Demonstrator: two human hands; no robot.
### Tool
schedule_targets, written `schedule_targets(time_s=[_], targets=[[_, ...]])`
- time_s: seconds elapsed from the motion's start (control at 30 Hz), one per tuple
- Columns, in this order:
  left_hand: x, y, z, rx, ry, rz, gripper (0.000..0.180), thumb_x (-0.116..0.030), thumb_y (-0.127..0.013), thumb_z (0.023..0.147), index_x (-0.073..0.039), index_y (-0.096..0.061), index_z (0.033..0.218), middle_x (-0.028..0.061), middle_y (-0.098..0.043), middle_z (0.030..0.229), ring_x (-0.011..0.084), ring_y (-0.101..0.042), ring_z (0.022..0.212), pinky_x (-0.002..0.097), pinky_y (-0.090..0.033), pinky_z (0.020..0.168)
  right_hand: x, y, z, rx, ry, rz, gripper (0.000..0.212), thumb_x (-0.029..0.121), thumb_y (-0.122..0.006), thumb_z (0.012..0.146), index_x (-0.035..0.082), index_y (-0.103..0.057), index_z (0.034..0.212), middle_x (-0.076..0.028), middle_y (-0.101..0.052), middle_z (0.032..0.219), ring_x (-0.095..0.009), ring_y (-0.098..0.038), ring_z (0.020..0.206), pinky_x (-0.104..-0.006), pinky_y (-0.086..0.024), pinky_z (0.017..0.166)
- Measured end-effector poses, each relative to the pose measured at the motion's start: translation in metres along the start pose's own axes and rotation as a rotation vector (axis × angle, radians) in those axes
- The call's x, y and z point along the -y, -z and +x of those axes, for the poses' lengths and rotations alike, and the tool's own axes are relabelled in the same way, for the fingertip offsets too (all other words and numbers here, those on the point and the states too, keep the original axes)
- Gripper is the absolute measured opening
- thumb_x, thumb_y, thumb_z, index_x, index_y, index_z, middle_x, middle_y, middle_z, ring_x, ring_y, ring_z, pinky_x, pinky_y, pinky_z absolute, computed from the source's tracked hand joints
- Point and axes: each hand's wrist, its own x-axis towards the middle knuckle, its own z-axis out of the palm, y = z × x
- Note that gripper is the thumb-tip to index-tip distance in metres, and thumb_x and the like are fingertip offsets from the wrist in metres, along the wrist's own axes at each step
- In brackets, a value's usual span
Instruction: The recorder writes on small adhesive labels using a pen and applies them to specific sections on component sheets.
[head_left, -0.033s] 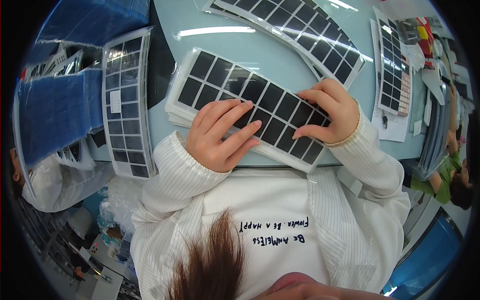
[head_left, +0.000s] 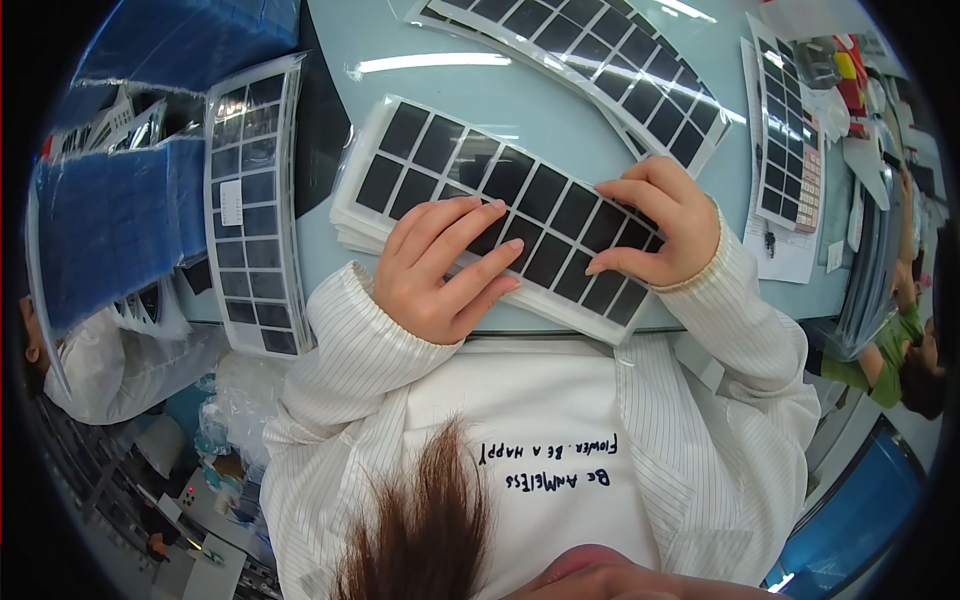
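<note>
A thick stack of white-backed sheets (head_left: 543, 194), each with rows of black squares, lies slanted in front of me. My left hand (head_left: 425, 275) rests on its near side with the fingers spread over the black squares, gripping nothing. At the stack's right end is my right hand (head_left: 680, 228). Its thumb lies on the top sheet and its bent fingers reach the far edge, with a gap between thumb and fingers. I cannot see the right fingertips' undersides.
More black-square sheets (head_left: 640, 75) lie fanned at the far side of the pale table (head_left: 400, 30). A stack of sheets (head_left: 262, 250) is at the left, beside blue wrapped bundles (head_left: 120, 220). Another strip (head_left: 780, 140) lies on papers at right. A person in green (head_left: 885, 355) is farther right.
</note>
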Motion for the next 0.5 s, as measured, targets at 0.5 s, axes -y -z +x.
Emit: schedule_targets(time_s=[0.5], targets=[[0.0,-0.001,0.0,-0.021,-0.021,0.005,0.031,-0.021,-0.077,0.068,-0.006,-0.069,0.094,0.0156,-0.063,0.111,0.0308,-0.058,0.101,0.0414,-0.047,0.084,-0.097,0.057,0.033,-0.41,-0.051,-0.235,0.053,0.023,-0.084,0.067,0.006,-0.062,0.112,-0.002,-0.062,0.103,-0.012,-0.058,0.086,-0.0244,-0.048,0.073]])
